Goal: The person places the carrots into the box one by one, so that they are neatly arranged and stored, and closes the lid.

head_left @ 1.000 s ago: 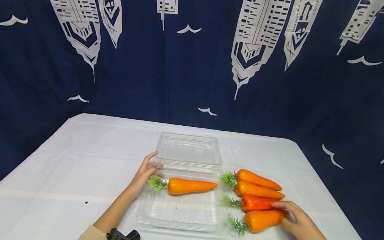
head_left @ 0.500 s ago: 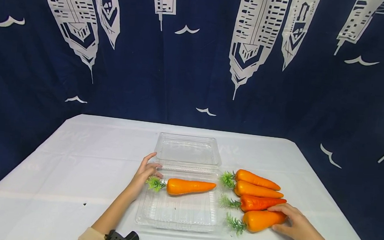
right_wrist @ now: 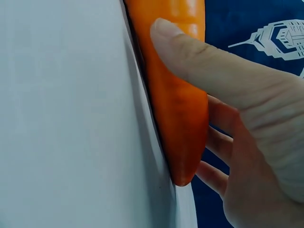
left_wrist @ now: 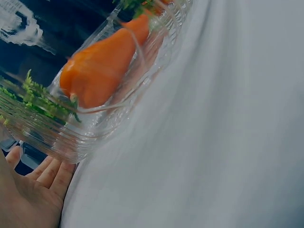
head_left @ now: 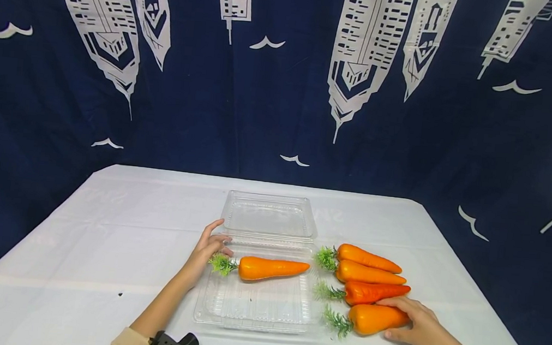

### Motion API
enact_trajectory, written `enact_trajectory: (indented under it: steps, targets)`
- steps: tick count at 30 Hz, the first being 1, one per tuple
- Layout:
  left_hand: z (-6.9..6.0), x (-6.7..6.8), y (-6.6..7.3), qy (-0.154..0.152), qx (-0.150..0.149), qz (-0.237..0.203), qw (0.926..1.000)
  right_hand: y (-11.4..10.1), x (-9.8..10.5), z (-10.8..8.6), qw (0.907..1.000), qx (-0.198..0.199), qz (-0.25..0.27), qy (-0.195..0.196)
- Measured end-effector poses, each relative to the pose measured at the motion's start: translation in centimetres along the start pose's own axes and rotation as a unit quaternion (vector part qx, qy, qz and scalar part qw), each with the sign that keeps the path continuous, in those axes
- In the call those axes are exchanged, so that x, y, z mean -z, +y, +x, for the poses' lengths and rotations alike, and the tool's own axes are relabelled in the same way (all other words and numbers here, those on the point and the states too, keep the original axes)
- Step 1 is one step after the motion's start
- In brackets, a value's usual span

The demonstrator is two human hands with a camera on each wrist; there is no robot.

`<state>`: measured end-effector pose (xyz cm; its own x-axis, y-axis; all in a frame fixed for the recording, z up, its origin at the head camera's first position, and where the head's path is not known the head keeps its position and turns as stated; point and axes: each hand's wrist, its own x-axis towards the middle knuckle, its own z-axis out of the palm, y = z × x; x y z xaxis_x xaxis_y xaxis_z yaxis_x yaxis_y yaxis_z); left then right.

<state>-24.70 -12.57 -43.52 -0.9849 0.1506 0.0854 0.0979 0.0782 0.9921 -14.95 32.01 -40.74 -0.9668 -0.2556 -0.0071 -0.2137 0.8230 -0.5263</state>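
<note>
A clear plastic container point(head_left: 258, 320) lies with its lid folded back, one orange carrot point(head_left: 267, 269) with green leaves across its tray. At the tray's left wall rests my left hand point(head_left: 203, 255), fingers relaxed; the left wrist view shows this hand point(left_wrist: 40, 192) beside the clear wall, below the carrot point(left_wrist: 102, 66). My right hand point(head_left: 427, 329) grips the tapered end of the nearest carrot point(head_left: 371, 319) on the right. In the right wrist view the thumb of that hand point(right_wrist: 247, 99) lies over the carrot point(right_wrist: 178, 114), with the other fingers on its far side.
Several more carrots lie right of the container: a redder one point(head_left: 369, 293) next to the gripped one, and two orange ones point(head_left: 370, 273) point(head_left: 367, 257) behind. The lid point(head_left: 269, 218) lies at the back. A dark blue patterned cloth point(head_left: 188, 104) hangs behind the white table point(head_left: 103, 234).
My right hand has moved slightly left and toward me, from the tips of the redder and nearest carrots to around the nearest one. My left hand has stayed at the tray.
</note>
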Motion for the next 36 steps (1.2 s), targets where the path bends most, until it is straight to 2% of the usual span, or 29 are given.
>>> enact_trajectory:
  steps: [3,9,16,36]
  targets:
    - [0.0,-0.01,-0.08,0.001,0.002,-0.001,1.0,-0.03,-0.09,0.04,1.0,-0.004,-0.001,-0.009]
    - [0.09,0.04,-0.05,0.003,-0.003,-0.002,1.0,0.02,-0.23,0.28,0.9998,0.015,0.004,-0.016]
    - [0.11,-0.02,0.01,0.002,-0.008,0.0,1.0,0.19,-0.21,0.38,0.9992,0.023,-0.022,-0.026]
    - [0.02,-0.06,0.0,0.001,0.0,-0.001,1.0,0.1,-0.04,0.16,0.9985,0.031,0.008,-0.045]
